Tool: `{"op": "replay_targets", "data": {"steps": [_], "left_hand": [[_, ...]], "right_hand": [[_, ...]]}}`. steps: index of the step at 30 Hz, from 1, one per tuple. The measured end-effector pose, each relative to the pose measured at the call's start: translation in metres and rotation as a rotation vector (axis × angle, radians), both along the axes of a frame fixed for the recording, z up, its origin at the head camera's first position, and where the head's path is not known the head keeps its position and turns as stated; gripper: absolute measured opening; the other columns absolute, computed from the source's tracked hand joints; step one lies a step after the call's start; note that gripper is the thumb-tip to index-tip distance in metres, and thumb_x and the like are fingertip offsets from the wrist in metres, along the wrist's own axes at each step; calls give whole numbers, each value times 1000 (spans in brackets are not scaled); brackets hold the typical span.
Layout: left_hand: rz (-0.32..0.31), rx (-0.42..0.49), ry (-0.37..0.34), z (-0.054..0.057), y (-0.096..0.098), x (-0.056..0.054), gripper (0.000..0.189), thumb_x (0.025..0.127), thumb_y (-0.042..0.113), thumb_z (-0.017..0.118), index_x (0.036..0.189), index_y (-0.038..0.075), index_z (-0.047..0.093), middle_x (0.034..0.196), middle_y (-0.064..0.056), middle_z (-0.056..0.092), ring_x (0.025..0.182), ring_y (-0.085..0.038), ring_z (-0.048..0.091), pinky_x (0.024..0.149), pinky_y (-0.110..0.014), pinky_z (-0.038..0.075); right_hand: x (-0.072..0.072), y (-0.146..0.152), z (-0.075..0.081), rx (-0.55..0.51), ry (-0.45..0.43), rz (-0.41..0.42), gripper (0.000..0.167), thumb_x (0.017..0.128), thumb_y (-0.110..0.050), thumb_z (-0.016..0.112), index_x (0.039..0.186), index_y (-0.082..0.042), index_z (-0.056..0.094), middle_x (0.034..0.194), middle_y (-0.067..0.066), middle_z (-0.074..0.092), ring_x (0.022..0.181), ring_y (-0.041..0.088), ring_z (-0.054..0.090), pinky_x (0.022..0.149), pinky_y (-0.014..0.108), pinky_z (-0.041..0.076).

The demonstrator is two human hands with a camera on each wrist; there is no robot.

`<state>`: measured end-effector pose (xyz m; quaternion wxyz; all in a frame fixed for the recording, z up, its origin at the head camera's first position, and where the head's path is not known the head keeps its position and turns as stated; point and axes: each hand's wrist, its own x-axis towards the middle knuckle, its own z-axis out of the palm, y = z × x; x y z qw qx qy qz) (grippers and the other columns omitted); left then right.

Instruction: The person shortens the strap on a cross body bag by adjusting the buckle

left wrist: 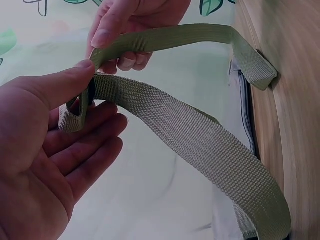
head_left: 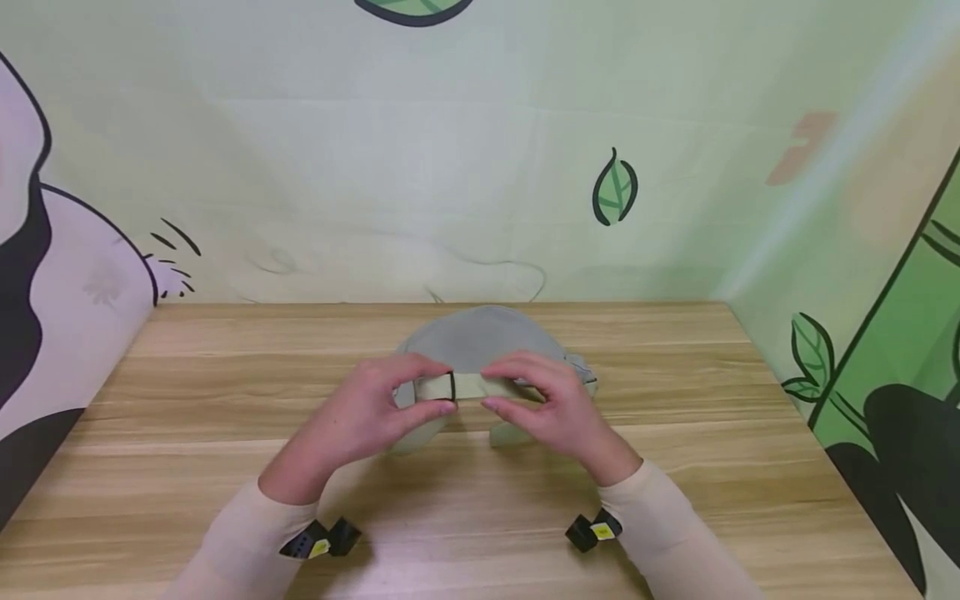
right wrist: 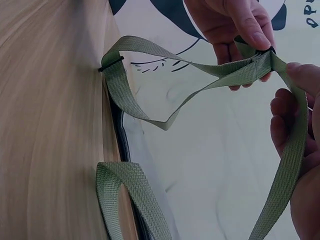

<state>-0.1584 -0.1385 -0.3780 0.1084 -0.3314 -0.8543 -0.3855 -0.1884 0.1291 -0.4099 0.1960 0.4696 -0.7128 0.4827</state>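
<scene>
A grey bag lies at the back middle of the table, with a light green webbing strap raised in front of it. My left hand pinches the strap at a dark slider buckle between thumb and fingers; in the left wrist view its other fingers spread loosely below. Just to the right, my right hand pinches a length of the same strap between thumb and fingertips. Seen in the right wrist view, the webbing runs doubled up to the buckle, and a single length hangs along the right palm.
Beneath the hands is a wood-grain table. A dark zip edge of the bag shows beside a second green strap loop. Behind the table stands a wall covering with leaf drawings.
</scene>
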Motion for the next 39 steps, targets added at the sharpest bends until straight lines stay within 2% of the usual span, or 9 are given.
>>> {"op": "replay_targets", "data": {"steps": [2, 4, 7, 9, 11, 18, 24, 30, 39], "left_hand": [[0, 0, -7, 0, 0, 0, 32, 89, 14, 90, 119, 9, 80, 106, 1, 81, 95, -14, 74, 85, -38, 63], [-1, -3, -4, 0, 1, 0, 33, 89, 14, 90, 119, 9, 80, 106, 2, 81, 95, -14, 73, 85, -37, 63], [-7, -15, 10, 1, 1, 0, 33, 89, 16, 90, 119, 9, 80, 105, 2, 80, 94, -13, 72, 86, -36, 62], [-12, -19, 22, 1, 2, 0, 33, 89, 16, 91, 119, 9, 79, 105, 1, 80, 94, -13, 72, 86, -36, 63], [-18, -20, 35, 1, 3, -1, 33, 89, 15, 90, 119, 8, 79, 104, 1, 81, 93, -12, 72, 85, -35, 63], [-35, -12, 64, -1, 6, -3, 33, 87, 14, 91, 117, 7, 80, 107, -3, 83, 93, -15, 76, 82, -33, 63], [9, -16, 33, 0, 2, -1, 36, 87, 14, 92, 119, 6, 80, 106, -3, 83, 91, -16, 75, 79, -32, 62], [3, -12, 37, 0, 0, -1, 34, 86, 15, 92, 117, 7, 81, 103, -1, 82, 88, -13, 72, 77, -30, 61], [2, -47, 56, -4, 1, -2, 34, 87, 16, 91, 118, 7, 80, 107, -3, 82, 90, -14, 73, 80, -33, 62]], "right_hand": [[0, 0, 1, -2, -3, 0, 24, 99, -18, 82, 114, 0, 77, 110, 16, 79, 102, 26, 76, 94, 24, 60], [1, -1, 2, 7, 1, 0, 24, 100, -21, 81, 113, -1, 78, 110, 15, 79, 103, 26, 76, 95, 24, 60], [1, -3, 5, 33, 31, -1, 22, 94, -10, 85, 113, -1, 78, 109, 14, 79, 102, 26, 76, 97, 26, 61], [1, -5, 7, 49, 51, 1, 28, 86, 1, 88, 112, -1, 78, 109, 14, 79, 102, 26, 76, 96, 28, 62], [2, -8, 9, 62, 64, 4, 32, 83, 5, 88, 112, 0, 78, 109, 14, 80, 102, 26, 76, 96, 29, 62], [2, -12, 10, 108, 63, 5, 34, 84, 3, 89, 116, -1, 77, 112, 13, 79, 106, 26, 76, 97, 33, 63], [3, -5, 7, 114, -4, -44, 40, 81, 5, 90, 118, 0, 76, 115, 15, 79, 109, 29, 76, 102, 31, 61], [3, -2, 6, 114, -55, -51, 37, 83, 2, 89, 118, -1, 77, 115, 14, 80, 110, 28, 76, 103, 30, 60], [0, -9, 7, 89, -2, 9, 38, 82, 6, 89, 117, 0, 77, 111, 13, 80, 105, 26, 76, 100, 32, 61]]}}
